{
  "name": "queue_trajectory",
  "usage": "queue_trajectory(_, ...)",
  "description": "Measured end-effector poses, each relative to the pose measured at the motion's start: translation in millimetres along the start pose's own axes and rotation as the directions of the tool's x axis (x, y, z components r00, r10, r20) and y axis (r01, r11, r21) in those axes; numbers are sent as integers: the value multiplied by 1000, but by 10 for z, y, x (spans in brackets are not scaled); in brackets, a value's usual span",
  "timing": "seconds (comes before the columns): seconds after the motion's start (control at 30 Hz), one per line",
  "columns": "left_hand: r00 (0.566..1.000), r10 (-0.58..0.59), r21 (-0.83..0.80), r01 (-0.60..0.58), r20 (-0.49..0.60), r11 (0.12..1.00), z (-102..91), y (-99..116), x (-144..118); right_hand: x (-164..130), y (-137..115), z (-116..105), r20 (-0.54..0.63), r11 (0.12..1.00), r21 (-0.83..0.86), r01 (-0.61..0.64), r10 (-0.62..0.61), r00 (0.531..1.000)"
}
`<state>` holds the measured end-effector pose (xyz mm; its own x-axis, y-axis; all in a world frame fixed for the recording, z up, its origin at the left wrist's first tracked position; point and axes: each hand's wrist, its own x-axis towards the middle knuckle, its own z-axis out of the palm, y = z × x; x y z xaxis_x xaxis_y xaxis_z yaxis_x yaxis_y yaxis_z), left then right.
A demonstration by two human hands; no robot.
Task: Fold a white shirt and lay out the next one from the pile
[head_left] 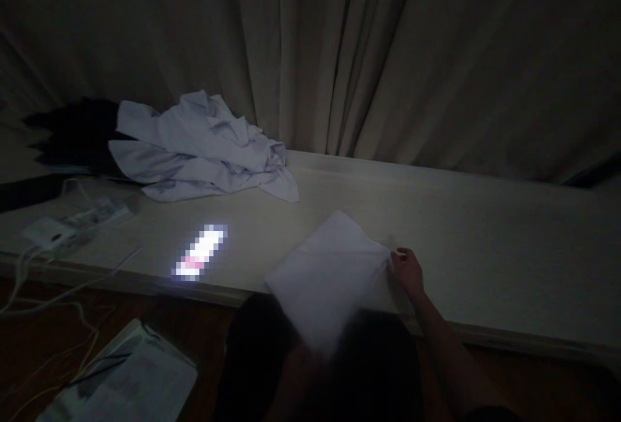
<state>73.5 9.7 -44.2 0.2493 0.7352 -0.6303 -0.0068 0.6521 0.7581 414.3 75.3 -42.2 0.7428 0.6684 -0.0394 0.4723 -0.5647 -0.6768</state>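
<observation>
A white cloth (330,266) lies partly over the front edge of the pale ledge, its near part reaching down between my knees. My right hand (408,273) is closed in a pinch on its right corner. Low between my legs, my left hand (301,365) is at the cloth's near end, dark and blurred, with its fingers not made out. Farther back on the left lies a crumpled heap of white cloth (204,150). A bright, pixelated phone-like rectangle (200,252) rests on the ledge left of the cloth in front of me.
The pale ledge (485,247) runs along a curtain (310,53). At left are a dark pile (82,134), a white plug or adapter (51,233) and trailing cables (72,292). On the floor below lies a pale flat packet (140,377) with dark cords over it.
</observation>
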Motion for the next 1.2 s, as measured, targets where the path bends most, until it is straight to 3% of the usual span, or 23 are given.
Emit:
queue_trajectory(0.07, 1000, 1, 7, -1, -23, 1000, 38, -39, 56, -440, 76, -40, 27, 997, 70, -14, 13, 1000)
queue_trajectory(0.17, 1000, 9, 20, -8, -30, 1000, 114, -84, 124, -1232, 163, 9, 216, 974, 214, -81, 33, 976)
queue_trajectory(0.27, 1000, 17, 32, -16, -16, 999, 187, -118, 138, -1863, 89, 192, 464, 952, 251, -174, 39, 885)
queue_trajectory(0.33, 1000, 22, 33, -22, 15, 999, 198, -143, 115, -2095, -41, 326, 547, 936, 273, -224, 40, 836)
queue_trajectory(0.47, 982, 33, 9, -36, 184, 999, 82, -198, 86, -2238, -268, 444, 640, 886, 333, -322, 39, 767)
queue_trajectory(0.57, 985, 60, 75, -73, 163, 995, -47, -220, 141, -2277, -292, 402, 663, 881, 323, -345, 49, 747)
queue_trajectory(0.67, 992, 75, 151, -90, 105, 984, -101, -225, 219, -2352, -245, 343, 653, 850, 371, -373, 47, 756)
queue_trajectory(0.87, 984, 84, 219, -117, 155, 969, -54, -239, 324, -2405, -312, 331, 621, 817, 410, -405, 75, 780)
queue_trajectory(0.97, 982, 136, 289, -169, 131, 942, -240, -134, 395, -2439, -329, 271, 619, 816, 405, -414, 89, 781)
queue_trajectory(1.07, 949, 315, 547, -264, 0, 795, -596, 152, 468, -2565, -227, 174, 609, 775, 465, -427, 70, 790)
queue_trajectory(1.2, 894, 447, 874, -198, -25, 444, -958, 630, 525, -2572, -125, 244, 641, 728, 468, -501, 110, 759)
